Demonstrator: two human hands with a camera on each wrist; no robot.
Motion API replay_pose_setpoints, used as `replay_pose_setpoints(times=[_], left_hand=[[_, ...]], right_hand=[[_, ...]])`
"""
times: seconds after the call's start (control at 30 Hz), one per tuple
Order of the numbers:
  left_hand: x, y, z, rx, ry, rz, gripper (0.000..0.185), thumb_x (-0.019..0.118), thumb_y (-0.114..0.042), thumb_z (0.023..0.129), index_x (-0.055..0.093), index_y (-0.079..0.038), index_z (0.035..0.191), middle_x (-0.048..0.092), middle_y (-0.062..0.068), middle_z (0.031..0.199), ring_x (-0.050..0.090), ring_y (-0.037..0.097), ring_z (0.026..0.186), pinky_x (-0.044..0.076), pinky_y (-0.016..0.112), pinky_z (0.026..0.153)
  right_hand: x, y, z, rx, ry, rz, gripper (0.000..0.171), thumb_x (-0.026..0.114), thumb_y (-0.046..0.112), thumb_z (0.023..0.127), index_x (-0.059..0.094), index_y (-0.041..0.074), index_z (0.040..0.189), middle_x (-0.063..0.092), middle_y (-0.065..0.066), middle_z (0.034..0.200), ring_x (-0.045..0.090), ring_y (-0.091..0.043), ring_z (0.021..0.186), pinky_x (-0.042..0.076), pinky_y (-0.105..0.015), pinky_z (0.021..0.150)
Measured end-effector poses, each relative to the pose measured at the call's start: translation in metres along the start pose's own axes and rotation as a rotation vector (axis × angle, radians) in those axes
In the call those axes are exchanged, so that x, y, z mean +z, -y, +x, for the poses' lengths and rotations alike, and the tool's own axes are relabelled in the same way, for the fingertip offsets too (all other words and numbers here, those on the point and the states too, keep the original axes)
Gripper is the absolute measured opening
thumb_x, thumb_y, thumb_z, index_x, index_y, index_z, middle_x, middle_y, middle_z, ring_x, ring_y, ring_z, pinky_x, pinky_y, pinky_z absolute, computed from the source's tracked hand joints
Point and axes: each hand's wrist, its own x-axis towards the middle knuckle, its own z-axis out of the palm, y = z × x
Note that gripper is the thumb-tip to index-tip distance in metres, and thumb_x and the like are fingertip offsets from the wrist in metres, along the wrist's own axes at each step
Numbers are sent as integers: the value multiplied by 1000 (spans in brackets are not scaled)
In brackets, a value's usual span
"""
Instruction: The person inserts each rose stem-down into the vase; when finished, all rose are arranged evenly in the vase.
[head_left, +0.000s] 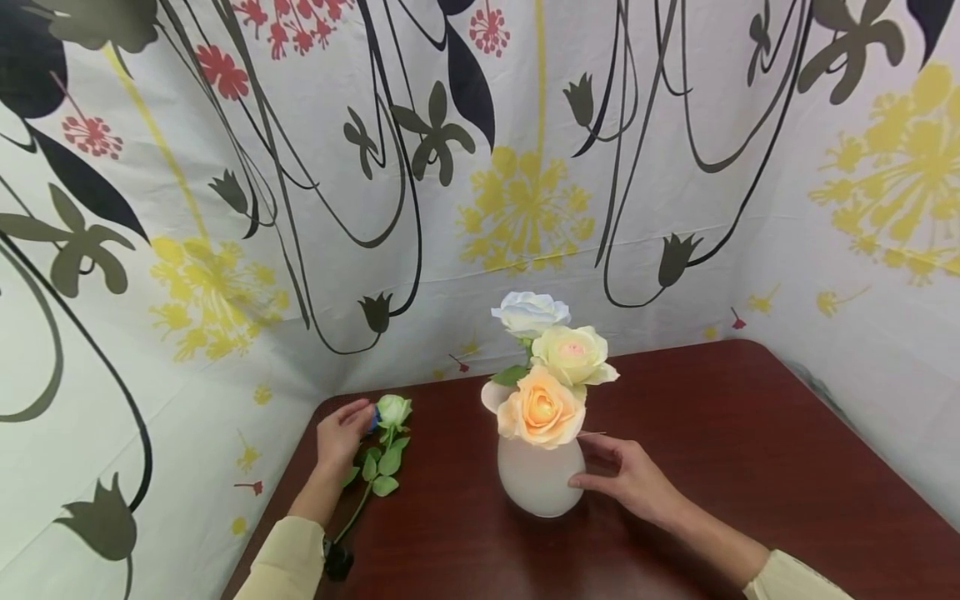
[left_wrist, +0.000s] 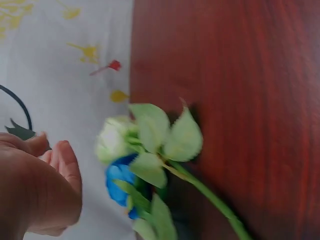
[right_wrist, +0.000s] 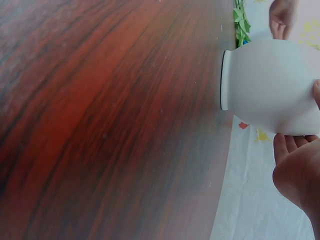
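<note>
A flower-printed cloth point(head_left: 480, 292) hangs behind the brown desk point(head_left: 450, 533), where a white vase point(head_left: 540, 479) stands; the right wrist view shows its rimmed foot, the head view its three roses point(head_left: 542, 407). The right hand point(head_left: 630, 479) grips the vase's side. The left hand point(head_left: 343, 433), fingers loosely bent, seems, through some blur, to hold nothing. Near it lies a pale green rose point(head_left: 392, 411), with a blue rose point(left_wrist: 119, 182) plainer in the left wrist view than from the head.
</note>
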Motion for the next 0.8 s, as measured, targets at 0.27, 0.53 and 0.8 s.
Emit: replay_pose_setpoints(times=[0.27, 0.53, 0.8], left_hand=[[-4, 32, -3, 38, 11, 303, 32, 74, -16, 101, 74, 5, 125, 78, 19, 112, 70, 37, 111, 58, 45, 90], [-4, 54, -3, 100, 9, 564, 22, 81, -23, 96, 83, -4, 105, 80, 10, 94, 66, 46, 108, 47, 66, 97], [2, 57, -12, 187, 24, 643, 18, 84, -18, 91, 82, -1, 97, 79, 12, 89, 72, 38, 87, 40, 71, 109]], right_hand=[[0, 2, -1, -7, -6, -1, 71, 92, 25, 86, 61, 0, 146, 65, -18, 144, 67, -28, 127, 57, -35, 100], [0, 2, -1, -4, 1, 10, 72, 91, 25, 86, 61, 1, 147, 64, -18, 145, 66, -30, 127, 57, -44, 101], [0, 3, -2, -17, -6, 19, 70, 91, 22, 87, 61, -1, 146, 65, -20, 143, 69, -29, 124, 57, -48, 99]])
